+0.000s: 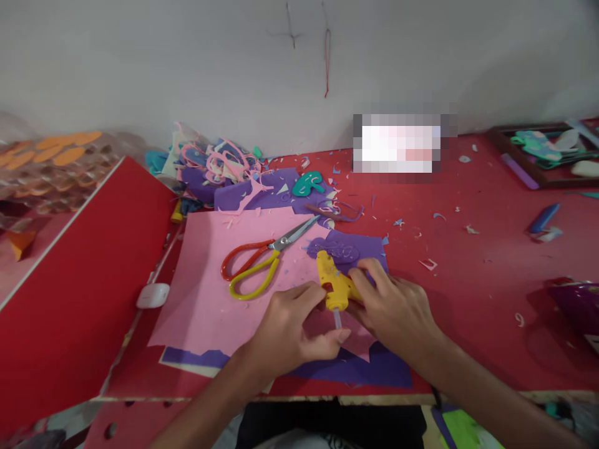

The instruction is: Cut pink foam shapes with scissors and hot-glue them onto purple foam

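Note:
A yellow hot glue gun (337, 290) points away from me, with a clear glue stick (337, 318) jutting from its back end. My right hand (397, 305) is closed around the gun's handle. My left hand (292, 327) holds the gun's left side with its fingers, its thumb against the end of the glue stick. Just beyond the nozzle lies a purple foam cut-out (346, 251) with shiny strands of glue on it. Scissors (276, 251) with red and yellow handles lie half open on a pink foam sheet (201, 268), left of the gun.
Foam scraps (219, 163) are heaped at the back left beside a teal cut-out (307, 184). A red board (93, 268) leans at the left, near a white earbud case (153, 295). To the right lie a blue cutter (544, 218) and a dark tray (538, 181).

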Demonstrator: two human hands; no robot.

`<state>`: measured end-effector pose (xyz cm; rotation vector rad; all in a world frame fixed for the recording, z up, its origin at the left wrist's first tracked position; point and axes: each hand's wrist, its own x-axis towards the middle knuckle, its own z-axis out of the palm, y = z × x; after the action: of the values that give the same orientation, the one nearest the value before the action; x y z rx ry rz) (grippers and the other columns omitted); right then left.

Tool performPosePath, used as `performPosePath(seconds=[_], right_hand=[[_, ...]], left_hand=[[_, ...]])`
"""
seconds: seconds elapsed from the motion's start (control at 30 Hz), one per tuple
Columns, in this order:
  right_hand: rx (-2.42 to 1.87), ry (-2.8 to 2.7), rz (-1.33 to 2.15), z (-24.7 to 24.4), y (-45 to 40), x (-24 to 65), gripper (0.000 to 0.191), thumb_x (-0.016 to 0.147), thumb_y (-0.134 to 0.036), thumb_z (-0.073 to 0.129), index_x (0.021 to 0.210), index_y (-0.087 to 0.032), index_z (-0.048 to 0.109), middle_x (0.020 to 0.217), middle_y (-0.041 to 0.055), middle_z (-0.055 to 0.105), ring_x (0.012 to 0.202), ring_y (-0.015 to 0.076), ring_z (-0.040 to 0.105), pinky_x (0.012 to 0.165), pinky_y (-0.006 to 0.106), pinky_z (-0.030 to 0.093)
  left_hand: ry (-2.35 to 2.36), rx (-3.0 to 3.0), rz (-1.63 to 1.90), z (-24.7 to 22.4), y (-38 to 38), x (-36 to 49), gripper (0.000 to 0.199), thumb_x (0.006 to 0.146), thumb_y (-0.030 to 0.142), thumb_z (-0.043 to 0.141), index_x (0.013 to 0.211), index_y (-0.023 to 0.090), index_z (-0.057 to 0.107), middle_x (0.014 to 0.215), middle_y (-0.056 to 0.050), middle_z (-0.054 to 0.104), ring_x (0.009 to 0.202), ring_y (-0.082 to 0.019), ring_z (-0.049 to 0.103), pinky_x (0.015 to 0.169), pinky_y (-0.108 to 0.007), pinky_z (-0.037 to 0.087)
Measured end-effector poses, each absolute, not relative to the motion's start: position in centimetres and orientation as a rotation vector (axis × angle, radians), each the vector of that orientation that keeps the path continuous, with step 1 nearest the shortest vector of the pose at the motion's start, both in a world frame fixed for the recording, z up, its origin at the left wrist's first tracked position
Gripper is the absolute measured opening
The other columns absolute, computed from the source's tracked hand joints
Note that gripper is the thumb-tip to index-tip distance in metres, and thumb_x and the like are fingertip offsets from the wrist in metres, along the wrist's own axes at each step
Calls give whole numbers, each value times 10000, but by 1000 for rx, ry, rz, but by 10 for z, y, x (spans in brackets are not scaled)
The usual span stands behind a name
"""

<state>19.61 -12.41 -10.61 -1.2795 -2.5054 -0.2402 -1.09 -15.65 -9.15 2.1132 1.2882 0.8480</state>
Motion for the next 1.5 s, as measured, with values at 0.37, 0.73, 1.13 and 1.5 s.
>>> performPosePath(seconds=[0.37,0.73,1.13,1.5], right_hand=[[-1234,-2535,-326,-110,-120,196,366,1069,-374,447,813,-180,624,799,33,622,510,130,465,514,303,275],[-1220,-2547,-399,-108,-118,197,298,1035,-228,469,766,-191,593,746,21,581,510,138,421,527,308,278],[-1225,-2546,-384,-107,-118,202,280,1011,-182,471,746,-202,561,726,18,566,524,146,462,540,302,284],[-1257,-2529,-369,-108,-121,215,249,968,-110,483,745,-207,540,726,14,570,525,145,460,544,306,271]], left_hand=[[1336,2003,960,-94,-153,-3,319,855,414,696,733,179,519,634,52,462,557,-79,363,520,-212,294],[1396,1905,937,-90,-154,2,307,832,361,704,684,177,507,603,57,438,556,-76,388,523,-210,298],[1397,1888,923,-89,-152,9,302,814,319,718,681,183,484,605,58,435,563,-79,377,518,-211,299],[1400,1875,922,-89,-152,19,288,801,300,731,664,170,514,599,63,429,555,-70,356,523,-211,279]])
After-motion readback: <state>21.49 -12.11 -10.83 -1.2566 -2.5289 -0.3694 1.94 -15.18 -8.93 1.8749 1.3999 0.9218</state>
